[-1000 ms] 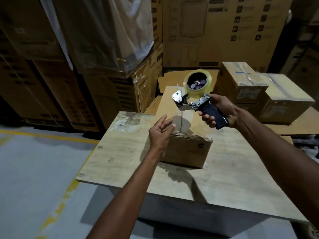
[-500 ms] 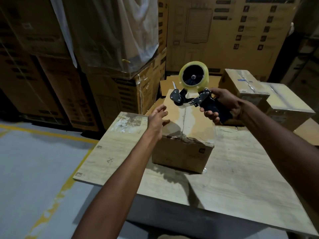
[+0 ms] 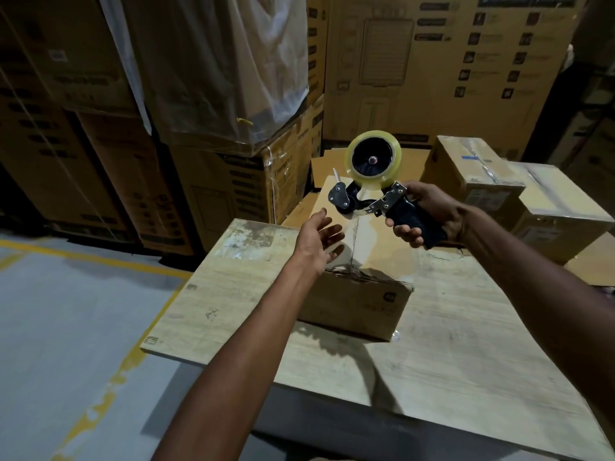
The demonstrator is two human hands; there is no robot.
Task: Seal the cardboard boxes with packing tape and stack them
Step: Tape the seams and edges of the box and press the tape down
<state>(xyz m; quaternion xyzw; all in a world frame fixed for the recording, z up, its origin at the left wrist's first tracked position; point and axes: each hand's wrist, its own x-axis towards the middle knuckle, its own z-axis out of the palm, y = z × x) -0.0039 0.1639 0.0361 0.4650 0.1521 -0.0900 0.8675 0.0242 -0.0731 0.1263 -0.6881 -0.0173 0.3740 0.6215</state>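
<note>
A brown cardboard box (image 3: pixel 359 304) lies on the pale wooden table (image 3: pixel 466 361), its top flaps closed with a taped centre seam. My right hand (image 3: pixel 429 214) grips the dark handle of a tape dispenser (image 3: pixel 369 191) with a clear tape roll, held in the air above the box's far end. My left hand (image 3: pixel 319 241) hovers over the box's left top edge, fingers relaxed and spread, holding nothing.
Two taped cardboard boxes (image 3: pixel 472 174) (image 3: pixel 562 207) sit beyond the table at the right. Tall stacks of large cartons (image 3: pixel 432 68) wall the back and left, one covered in plastic wrap (image 3: pixel 213 71). Grey floor with yellow lines (image 3: pixel 66 254) lies to the left.
The view has tilted, so the box sits higher and closer. The dispenser has shifted slightly over the box's far end. My left hand has lifted off the box top and opened.
</note>
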